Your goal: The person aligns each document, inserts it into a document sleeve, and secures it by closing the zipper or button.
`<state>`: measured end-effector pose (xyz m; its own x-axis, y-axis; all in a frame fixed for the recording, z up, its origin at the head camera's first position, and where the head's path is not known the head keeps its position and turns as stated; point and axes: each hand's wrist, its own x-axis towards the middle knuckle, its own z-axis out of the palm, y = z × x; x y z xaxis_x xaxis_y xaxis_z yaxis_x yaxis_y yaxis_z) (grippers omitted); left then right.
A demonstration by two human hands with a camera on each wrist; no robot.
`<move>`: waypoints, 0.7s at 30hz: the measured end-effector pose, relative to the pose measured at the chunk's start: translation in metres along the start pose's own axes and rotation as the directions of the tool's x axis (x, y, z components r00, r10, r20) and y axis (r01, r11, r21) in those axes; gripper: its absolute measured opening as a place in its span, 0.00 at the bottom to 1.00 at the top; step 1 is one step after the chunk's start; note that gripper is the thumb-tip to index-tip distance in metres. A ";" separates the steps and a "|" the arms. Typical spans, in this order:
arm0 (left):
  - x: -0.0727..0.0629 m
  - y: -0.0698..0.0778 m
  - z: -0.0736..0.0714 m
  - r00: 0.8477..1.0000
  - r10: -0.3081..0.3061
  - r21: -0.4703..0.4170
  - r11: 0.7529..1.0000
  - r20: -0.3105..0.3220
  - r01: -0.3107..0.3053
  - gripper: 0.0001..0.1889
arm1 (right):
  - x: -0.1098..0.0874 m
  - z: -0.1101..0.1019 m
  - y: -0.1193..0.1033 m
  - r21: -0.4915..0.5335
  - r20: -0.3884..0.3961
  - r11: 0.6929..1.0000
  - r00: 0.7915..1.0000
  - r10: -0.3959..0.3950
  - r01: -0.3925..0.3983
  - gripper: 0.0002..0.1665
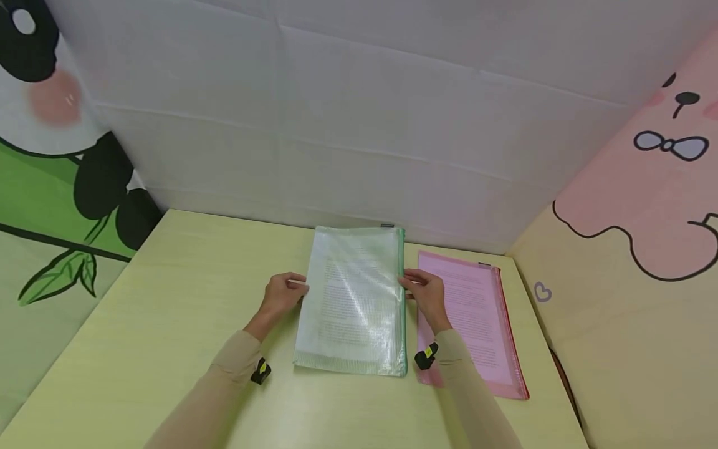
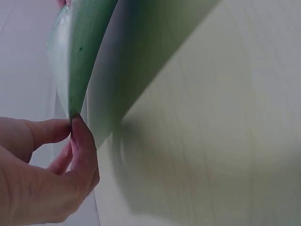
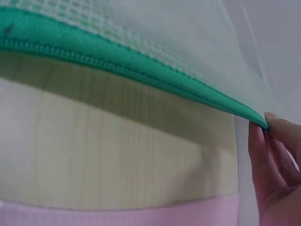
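A clear mesh zipper pouch [image 1: 359, 299] with a green zipper edge and printed sheets inside is held between both hands in the head view. My left hand [image 1: 283, 293] pinches its left edge between thumb and fingers; in the left wrist view the pouch [image 2: 83, 56] rises from the fingertips, its shadow on the table. My right hand [image 1: 427, 293] pinches the green zipper edge on the other side. The right wrist view shows that green zipper [image 3: 141, 70] raised above the table, with thumb and finger at its far end.
A pink zipper pouch [image 1: 471, 312] with a red zipper and printed sheets lies on the table at right, partly under the right forearm. The pale wooden table [image 1: 185, 324] meets a white back wall [image 1: 359, 125]. Cartoon-printed side walls stand left and right.
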<state>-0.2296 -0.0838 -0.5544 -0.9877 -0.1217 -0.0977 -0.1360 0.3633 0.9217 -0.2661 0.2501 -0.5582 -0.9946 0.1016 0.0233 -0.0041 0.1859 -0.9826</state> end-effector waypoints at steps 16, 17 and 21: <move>0.012 -0.004 0.012 1.000 0.009 0.188 0.982 -0.025 -0.005 0.11 | 0.013 0.009 0.015 -0.180 -0.038 0.983 0.999 0.024 -0.031 0.15; 0.012 -0.005 0.013 1.000 0.010 0.198 0.980 -0.025 -0.005 0.12 | 0.014 0.010 0.016 -0.196 -0.041 0.980 0.999 0.018 -0.025 0.15; 0.010 -0.006 0.014 0.999 0.016 0.223 0.975 -0.028 -0.010 0.12 | 0.014 0.013 0.018 -0.257 -0.052 0.966 0.999 -0.002 -0.012 0.14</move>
<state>-0.2398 -0.0746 -0.5659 -0.9873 -0.1417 -0.0722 -0.1402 0.5615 0.8155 -0.2817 0.2421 -0.5775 -0.9877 0.1522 0.0346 0.0346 0.4297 -0.9023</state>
